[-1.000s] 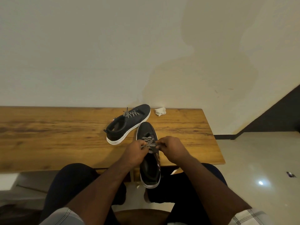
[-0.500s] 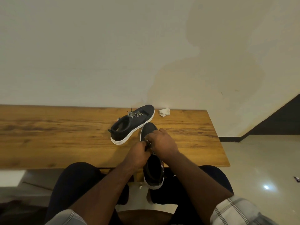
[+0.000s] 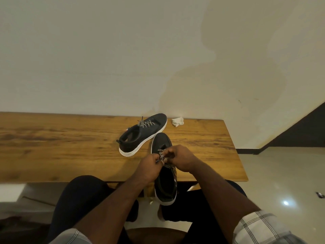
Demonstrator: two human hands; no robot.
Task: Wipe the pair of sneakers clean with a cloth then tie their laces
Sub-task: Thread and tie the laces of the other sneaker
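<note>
Two black sneakers with white soles sit on a wooden table. The near sneaker points away from me and overhangs the table's front edge above my lap. My left hand and my right hand meet over its tongue, each pinching the black-and-white patterned laces. The far sneaker lies angled behind it, its laces bunched on the tongue. A crumpled white cloth rests by the wall, right of the far sneaker's toe.
The table stands against a pale wall. Its right end borders a shiny tiled floor. My knees in dark trousers sit under the front edge. A small dark object lies on the floor at far right.
My hands crossed over the laces half a second ago, the right hand covering them. Now they have drawn slightly apart and a lace loop shows between them. The view shifted a little.
</note>
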